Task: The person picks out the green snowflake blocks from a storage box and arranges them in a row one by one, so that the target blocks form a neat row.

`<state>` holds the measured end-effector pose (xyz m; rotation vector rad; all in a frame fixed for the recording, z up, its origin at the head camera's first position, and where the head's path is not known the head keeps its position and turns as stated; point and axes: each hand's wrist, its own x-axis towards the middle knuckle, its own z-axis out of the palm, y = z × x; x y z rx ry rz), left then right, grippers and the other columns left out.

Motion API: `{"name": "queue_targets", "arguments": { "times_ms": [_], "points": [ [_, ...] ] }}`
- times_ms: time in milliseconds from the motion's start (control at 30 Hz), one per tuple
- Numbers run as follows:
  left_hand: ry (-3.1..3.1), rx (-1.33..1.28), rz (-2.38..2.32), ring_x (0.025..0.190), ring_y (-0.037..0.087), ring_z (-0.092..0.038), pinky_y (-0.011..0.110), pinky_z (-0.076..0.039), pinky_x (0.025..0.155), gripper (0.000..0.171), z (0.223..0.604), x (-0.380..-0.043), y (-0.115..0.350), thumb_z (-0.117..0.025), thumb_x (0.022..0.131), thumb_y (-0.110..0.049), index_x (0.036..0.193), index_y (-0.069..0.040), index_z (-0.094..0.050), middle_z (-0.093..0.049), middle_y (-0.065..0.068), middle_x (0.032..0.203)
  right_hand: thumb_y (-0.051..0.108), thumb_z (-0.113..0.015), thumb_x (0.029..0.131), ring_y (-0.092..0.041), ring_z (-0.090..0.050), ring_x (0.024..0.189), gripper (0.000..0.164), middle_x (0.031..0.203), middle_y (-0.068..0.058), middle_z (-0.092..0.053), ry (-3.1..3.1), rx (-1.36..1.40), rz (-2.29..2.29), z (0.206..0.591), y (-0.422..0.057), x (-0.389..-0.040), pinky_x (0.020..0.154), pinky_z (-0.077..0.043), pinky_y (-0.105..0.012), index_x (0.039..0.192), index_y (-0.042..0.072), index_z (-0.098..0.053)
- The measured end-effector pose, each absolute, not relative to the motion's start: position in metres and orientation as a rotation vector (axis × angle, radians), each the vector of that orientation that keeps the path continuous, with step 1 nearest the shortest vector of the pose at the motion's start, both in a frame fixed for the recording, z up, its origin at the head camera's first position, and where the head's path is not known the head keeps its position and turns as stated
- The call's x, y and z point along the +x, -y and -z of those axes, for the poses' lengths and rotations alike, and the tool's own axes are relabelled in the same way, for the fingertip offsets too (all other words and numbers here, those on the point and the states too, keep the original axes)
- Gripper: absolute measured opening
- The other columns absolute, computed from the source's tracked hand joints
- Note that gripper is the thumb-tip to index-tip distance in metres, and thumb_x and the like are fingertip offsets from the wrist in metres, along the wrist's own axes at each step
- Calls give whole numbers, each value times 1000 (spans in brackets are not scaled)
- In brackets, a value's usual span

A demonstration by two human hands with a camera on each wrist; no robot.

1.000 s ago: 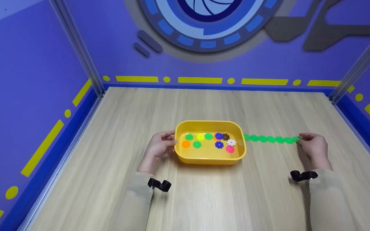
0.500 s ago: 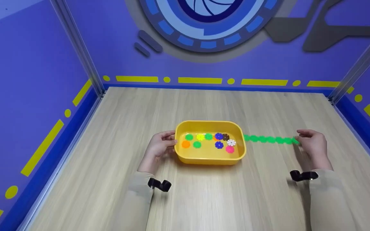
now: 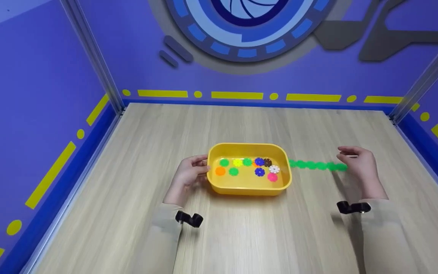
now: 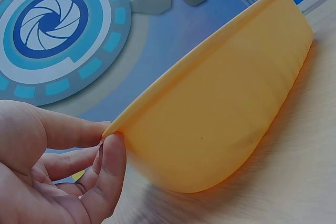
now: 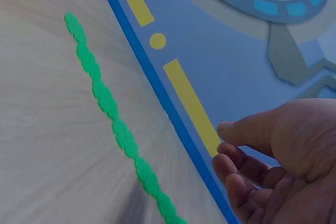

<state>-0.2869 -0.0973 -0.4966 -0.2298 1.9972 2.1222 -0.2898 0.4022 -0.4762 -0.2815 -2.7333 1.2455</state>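
My left hand (image 3: 188,172) pinches the left rim of a yellow plastic tub (image 3: 247,191); in the left wrist view, thumb and fingers meet on the rim of this tub (image 4: 210,108). Inside lie several loose snowflake discs, among them an orange disc (image 3: 220,171), a white disc (image 3: 274,169) and a pink disc (image 3: 272,177). A straight chain of green snowflake discs (image 3: 312,164) stretches over the table from the tub's right side. Above its right end hovers my right hand (image 3: 361,167), holding nothing. The right wrist view shows its fingers loosely bent, apart from the green chain (image 5: 121,129).
The wooden table (image 3: 257,236) is bounded by a blue back wall (image 3: 242,82) and side walls with metal corner posts. Black wrist mounts (image 3: 189,219) sit on both sleeves.
My right hand has let go of the green chain's right end, risen and moved left over it. The left hand and tub have stayed still.
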Motion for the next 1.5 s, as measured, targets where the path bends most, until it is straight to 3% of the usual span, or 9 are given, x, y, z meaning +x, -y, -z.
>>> {"name": "queue_targets", "arguments": {
  "times_ms": [400, 800, 900, 1200, 1500],
  "points": [
    [-2005, -207, -2124, 69, 11, -61, 26, -58, 66, 45, 496, -287, 97, -68, 91, 8, 136, 3, -63, -62, 4, 97, 25, -65, 101, 16, -53, 80, 40, 126, -22, -65, 2747, -122, -1213, 462, -375, -295, 68, -49, -14, 134, 3, -66],
    [-2007, -210, -2111, 70, 11, -61, 26, -57, 66, 44, 499, -289, 98, -68, 92, 7, 135, 1, -64, -63, 7, 101, 25, -67, 100, 10, -55, 84, 38, 125, -22, -68, 2744, -35, -1212, 453, -351, -296, 68, -48, -14, 133, 4, -67],
    [-2013, -211, -2110, 70, 11, -61, 27, -57, 66, 44, 498, -288, 98, -68, 92, 7, 135, 2, -64, -63, 8, 101, 24, -67, 100, 5, -58, 86, 38, 124, -22, -68, 2748, -16, -1213, 452, -344, -297, 69, -49, -13, 132, 4, -68],
    [-2018, -208, -2115, 72, 12, -62, 26, -58, 66, 45, 498, -286, 98, -68, 91, 7, 135, 2, -63, -62, 6, 98, 23, -67, 100, -29, -65, 103, 35, 122, -20, -68, 2778, 22, -1214, 451, -321, -300, 72, -49, -10, 130, 4, -69],
    [-1993, -226, -2121, 71, 12, -63, 27, -59, 67, 45, 497, -285, 98, -68, 92, 7, 136, 1, -63, -63, 4, 97, 19, -67, 100, -31, -65, 104, 34, 121, -21, -68, 2802, 59, -1252, 452, -296, -302, 71, -50, -10, 130, 5, -69]
  ]
}}
